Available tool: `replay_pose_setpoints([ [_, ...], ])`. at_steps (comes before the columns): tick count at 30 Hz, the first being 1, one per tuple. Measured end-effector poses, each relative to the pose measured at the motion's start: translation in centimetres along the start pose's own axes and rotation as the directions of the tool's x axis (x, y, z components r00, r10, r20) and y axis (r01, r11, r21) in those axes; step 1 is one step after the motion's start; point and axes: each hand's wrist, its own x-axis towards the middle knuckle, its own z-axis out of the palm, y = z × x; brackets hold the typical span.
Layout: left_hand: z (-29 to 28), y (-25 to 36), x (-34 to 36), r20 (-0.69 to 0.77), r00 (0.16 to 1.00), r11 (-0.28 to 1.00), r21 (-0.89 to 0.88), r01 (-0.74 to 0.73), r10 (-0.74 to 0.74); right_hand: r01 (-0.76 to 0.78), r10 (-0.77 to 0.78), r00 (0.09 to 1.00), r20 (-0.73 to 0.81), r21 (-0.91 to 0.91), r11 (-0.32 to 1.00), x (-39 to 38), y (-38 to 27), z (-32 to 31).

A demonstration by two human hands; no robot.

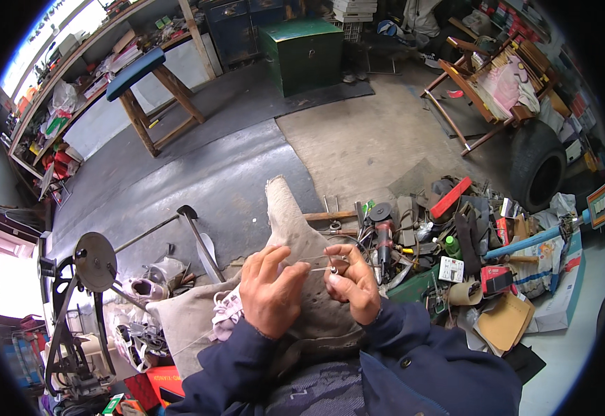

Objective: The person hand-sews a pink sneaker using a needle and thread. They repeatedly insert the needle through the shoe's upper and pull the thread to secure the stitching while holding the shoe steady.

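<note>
While left hand (271,284) and right hand (353,286), fingers curled, pinch a thin, pale thread (319,269) above the grey cloth (287,211), the left one partly hides a laced shoe (227,314); tools (383,244) crowd the cloth's right.

At least three shoes (228,310), one stool (136,73), one green chest (301,61), one chair (469,89), one tyre (525,156), one handwheel (93,262), one grinder (384,241).

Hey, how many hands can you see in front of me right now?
2: your left hand and, beside it, your right hand, both above the grey-beige cloth, with a thin strand between them.
</note>
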Motion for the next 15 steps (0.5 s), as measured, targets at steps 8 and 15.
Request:
replay_pose_setpoints([
  [8,0.1,-0.7,-0.3,-0.072,0.997,0.995,-0.093,0.031,-0.038,-0.061,0.056,0.998,-0.04,-0.15,0.987,0.0,-1.6,0.5],
  [15,0.3,-1.0,-0.3,-0.067,0.996,0.988,-0.143,0.054,-0.064,-0.012,0.011,1.0,-0.018,-0.104,0.995,0.3,-0.8,0.3],
])
